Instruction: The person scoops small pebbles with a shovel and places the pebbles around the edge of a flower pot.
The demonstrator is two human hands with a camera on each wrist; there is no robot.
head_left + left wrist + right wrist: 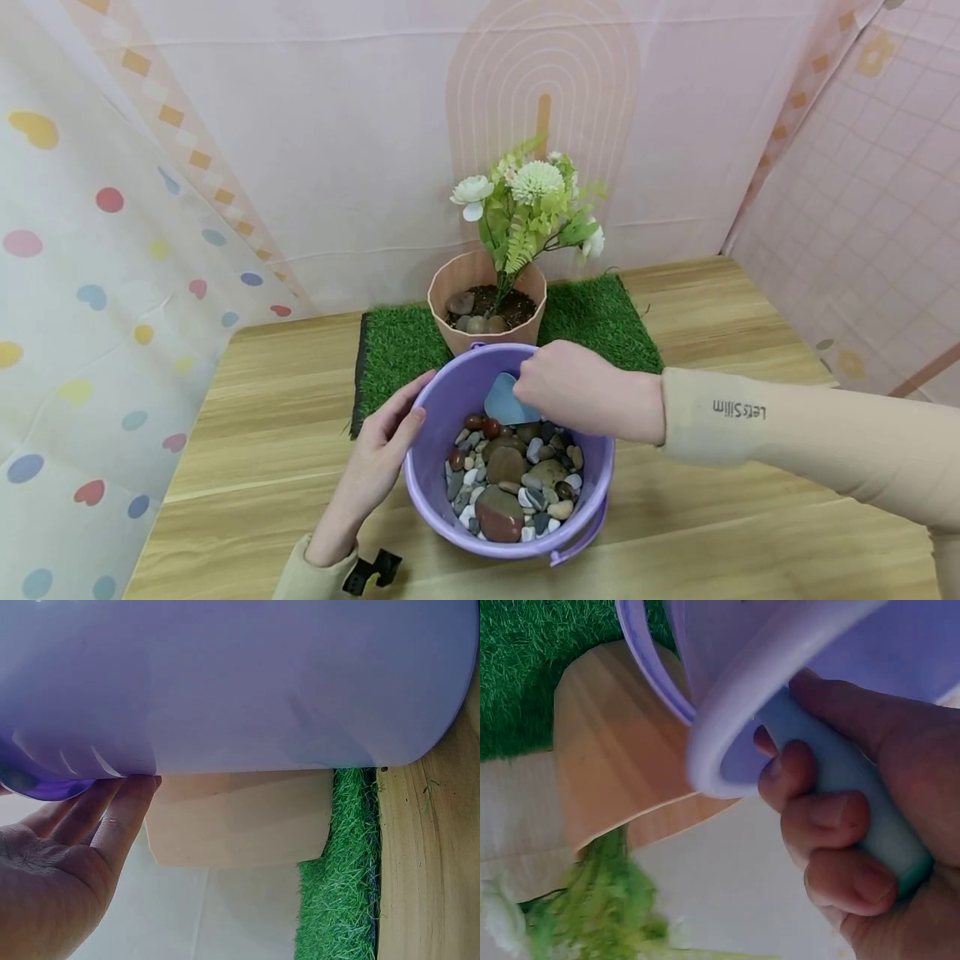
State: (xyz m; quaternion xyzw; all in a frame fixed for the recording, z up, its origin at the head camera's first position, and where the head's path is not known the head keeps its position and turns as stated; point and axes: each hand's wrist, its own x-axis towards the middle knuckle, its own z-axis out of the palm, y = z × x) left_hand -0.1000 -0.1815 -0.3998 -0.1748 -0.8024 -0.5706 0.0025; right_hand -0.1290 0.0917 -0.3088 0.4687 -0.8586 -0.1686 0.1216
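Note:
A purple bucket [435, 508] stands in the middle, with pebbles and larger smooth stones [506, 464] covering its bottom. My left hand [381, 454] rests against the bucket's left side, its extended fingers on the outer wall and its thumb at the rim. In the left wrist view, those fingertips [139, 787] touch the purple wall. Over the bucket's far right rim, my right hand [573, 390] grips a small blue trowel. The trowel's light blue blade [506, 402] points down just above the stones. Fingers curl round its pale handle [855, 791] in the right wrist view.
Behind the bucket, a peach flowerpot [487, 337] holds dark soil, a few stones and a plant with white flowers [536, 183]. Pot and bucket overlap a green turf mat [600, 312] on the wooden table [285, 417]. The bucket's handle [581, 537] hangs at its near right.

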